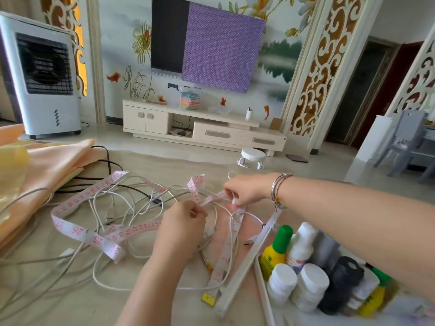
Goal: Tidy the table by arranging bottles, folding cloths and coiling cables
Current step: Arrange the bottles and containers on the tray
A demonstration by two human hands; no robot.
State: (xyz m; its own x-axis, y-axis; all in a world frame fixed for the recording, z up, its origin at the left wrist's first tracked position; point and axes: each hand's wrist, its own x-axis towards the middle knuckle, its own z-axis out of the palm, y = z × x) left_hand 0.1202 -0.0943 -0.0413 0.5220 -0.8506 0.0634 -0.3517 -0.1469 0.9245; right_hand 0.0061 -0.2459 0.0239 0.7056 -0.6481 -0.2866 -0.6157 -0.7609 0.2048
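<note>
On the near tabletop, a tangle of white cables and a pink measuring tape fills the middle, leaving bare surface only along the near left edge. The left hand is curled around a white cable, and the right hand pinches the tape just beyond it. At the left edge lies a folded peach cloth. At the near right, a white tray holds upright bottles packed touching: green-capped yellow, white-capped, dark. The far table edge gives onto open floor.
</note>
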